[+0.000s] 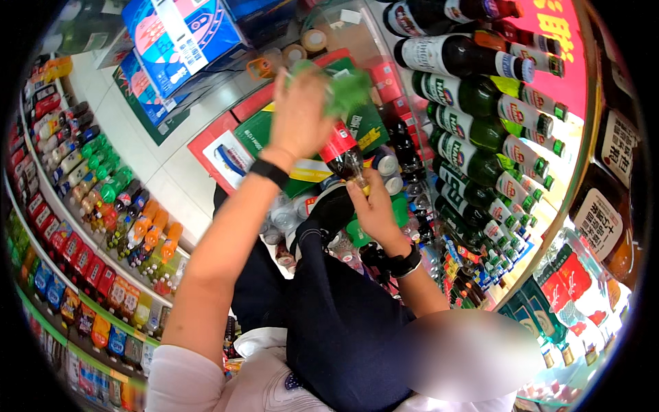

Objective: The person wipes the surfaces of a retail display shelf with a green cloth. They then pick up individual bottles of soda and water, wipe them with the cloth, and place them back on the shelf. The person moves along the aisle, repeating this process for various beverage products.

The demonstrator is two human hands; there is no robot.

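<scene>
In front of me a plastic cola bottle (342, 149) with a red label is tilted. My right hand (375, 203) grips its neck near the yellow cap. Blurred by motion, my left hand (304, 110) is over the bottle's other end with a green cloth (350, 92); how its fingers hold the cloth cannot be told. Beneath both hands lies a green carton (257, 129) with yellow stripes. Several capped bottles (283, 213) stand around my raised shoe (334, 208).
Shelves of soft-drink bottles (110, 180) curve along the left. Blue cartons (180, 46) are stacked at the upper left. Rows of green glass beer bottles (468, 123) stand close on the right, beside a glass edge. Rolls of tape (314, 39) lie beyond the green carton.
</scene>
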